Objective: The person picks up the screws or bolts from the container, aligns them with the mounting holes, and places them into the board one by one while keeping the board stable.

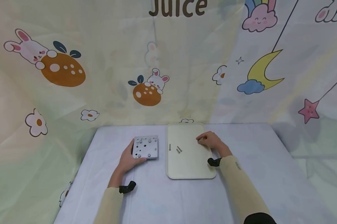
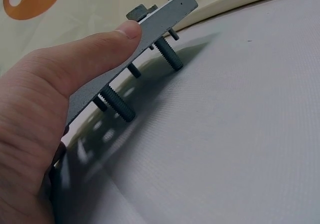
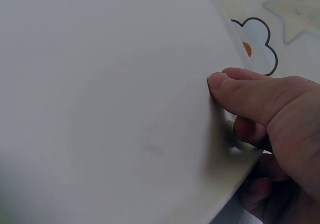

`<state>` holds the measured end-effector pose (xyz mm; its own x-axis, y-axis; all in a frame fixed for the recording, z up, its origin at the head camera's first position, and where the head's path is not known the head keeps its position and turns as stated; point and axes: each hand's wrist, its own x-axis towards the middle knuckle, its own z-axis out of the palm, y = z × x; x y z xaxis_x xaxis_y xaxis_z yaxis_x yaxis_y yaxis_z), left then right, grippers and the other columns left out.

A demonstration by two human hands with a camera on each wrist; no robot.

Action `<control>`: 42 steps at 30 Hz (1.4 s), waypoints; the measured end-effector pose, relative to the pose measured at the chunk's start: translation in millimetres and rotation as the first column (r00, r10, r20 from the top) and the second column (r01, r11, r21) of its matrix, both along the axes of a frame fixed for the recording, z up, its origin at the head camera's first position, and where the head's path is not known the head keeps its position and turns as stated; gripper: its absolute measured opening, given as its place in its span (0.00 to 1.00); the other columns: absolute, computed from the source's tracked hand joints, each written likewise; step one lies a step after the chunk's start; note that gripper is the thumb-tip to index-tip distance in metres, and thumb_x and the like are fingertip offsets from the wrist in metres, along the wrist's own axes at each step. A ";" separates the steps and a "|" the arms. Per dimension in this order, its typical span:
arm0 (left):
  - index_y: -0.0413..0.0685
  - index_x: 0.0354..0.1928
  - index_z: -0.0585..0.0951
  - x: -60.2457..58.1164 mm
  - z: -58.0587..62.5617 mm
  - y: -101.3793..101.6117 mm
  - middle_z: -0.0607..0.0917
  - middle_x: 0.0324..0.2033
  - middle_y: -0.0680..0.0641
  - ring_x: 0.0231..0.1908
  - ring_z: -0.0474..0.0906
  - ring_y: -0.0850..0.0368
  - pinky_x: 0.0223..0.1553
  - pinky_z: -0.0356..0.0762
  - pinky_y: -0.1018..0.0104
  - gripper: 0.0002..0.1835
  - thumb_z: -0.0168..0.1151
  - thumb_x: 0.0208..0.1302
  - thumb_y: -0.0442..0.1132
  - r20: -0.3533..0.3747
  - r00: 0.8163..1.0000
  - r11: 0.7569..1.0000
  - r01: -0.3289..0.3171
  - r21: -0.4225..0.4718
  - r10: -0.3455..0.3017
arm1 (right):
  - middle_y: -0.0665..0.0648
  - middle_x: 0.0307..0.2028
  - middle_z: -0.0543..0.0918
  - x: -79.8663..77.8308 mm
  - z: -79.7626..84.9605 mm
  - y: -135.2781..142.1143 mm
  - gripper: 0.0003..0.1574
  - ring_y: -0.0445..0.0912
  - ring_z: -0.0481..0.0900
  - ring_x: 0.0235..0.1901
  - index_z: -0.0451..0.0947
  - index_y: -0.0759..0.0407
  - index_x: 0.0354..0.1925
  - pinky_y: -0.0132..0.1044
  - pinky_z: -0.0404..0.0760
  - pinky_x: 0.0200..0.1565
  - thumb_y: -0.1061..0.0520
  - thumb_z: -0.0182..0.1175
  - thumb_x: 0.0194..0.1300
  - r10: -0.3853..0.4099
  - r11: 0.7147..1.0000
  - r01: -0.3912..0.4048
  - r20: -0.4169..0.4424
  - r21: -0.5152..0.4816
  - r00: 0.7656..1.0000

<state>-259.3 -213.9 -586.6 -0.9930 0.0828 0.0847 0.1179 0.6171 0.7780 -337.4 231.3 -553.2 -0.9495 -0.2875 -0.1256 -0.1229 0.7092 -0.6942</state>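
Observation:
My left hand (image 1: 130, 160) grips a grey metal plate (image 1: 141, 149) by its left side, with the thumb along the near edge. Holes and several bolt heads show on its top. From below, in the left wrist view, threaded bolts (image 2: 168, 53) and shorter pins (image 2: 134, 70) stick out over the cloth. On the cream tray (image 1: 189, 166), three loose screws (image 1: 178, 151) lie to the left. Over the tray's right side is my right hand (image 1: 211, 140), thumb and forefinger together at the tips. A blurred grey shape shows beneath its fingers; whether they pinch it, I cannot tell.
A white cloth (image 1: 157, 199) covers the table, and the tray lies on it, reaching the back edge. Behind hangs a printed curtain (image 1: 109, 77) with rabbits, flowers and a moon. Each wrist wears a black camera mount (image 1: 127, 187).

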 end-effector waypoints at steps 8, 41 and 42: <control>0.53 0.77 0.46 2.6 -4.7 0.0 0.60 0.72 0.50 0.70 0.56 0.50 0.69 0.52 0.49 0.71 0.78 0.35 0.67 -0.002 1.000 1.000 0.007 0.023 -0.007 | 0.50 0.27 0.81 3.4 -1.6 -1.8 0.10 0.46 0.75 0.28 0.87 0.55 0.40 0.39 0.75 0.33 0.53 0.69 0.61 -0.036 0.999 0.037 -0.040 0.007 0.999; 0.47 0.77 0.46 0.0 -0.2 1.1 0.59 0.72 0.47 0.70 0.55 0.47 0.68 0.52 0.48 0.72 0.76 0.36 0.69 -0.011 1.000 1.000 0.024 -0.008 -0.024 | 0.51 0.32 0.83 2.2 35.7 -167.5 0.06 0.44 0.78 0.28 0.84 0.57 0.38 0.33 0.78 0.28 0.57 0.66 0.63 0.032 0.945 -0.056 -0.079 -0.323 0.996; 0.47 0.77 0.47 -0.2 0.4 1.1 0.60 0.72 0.47 0.70 0.55 0.47 0.68 0.52 0.47 0.72 0.77 0.36 0.68 -0.015 1.000 1.000 0.023 -0.002 -0.023 | 0.51 0.32 0.83 2.1 37.6 -171.6 0.06 0.44 0.78 0.28 0.84 0.58 0.38 0.33 0.79 0.29 0.57 0.66 0.63 0.043 0.941 -0.068 -0.082 -0.330 0.996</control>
<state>-259.5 -212.9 -586.2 -0.9894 0.1060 0.0995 0.1439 0.6157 0.7747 -335.3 59.6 -515.7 -0.9338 -0.3537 0.0545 -0.2141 0.4301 -0.8770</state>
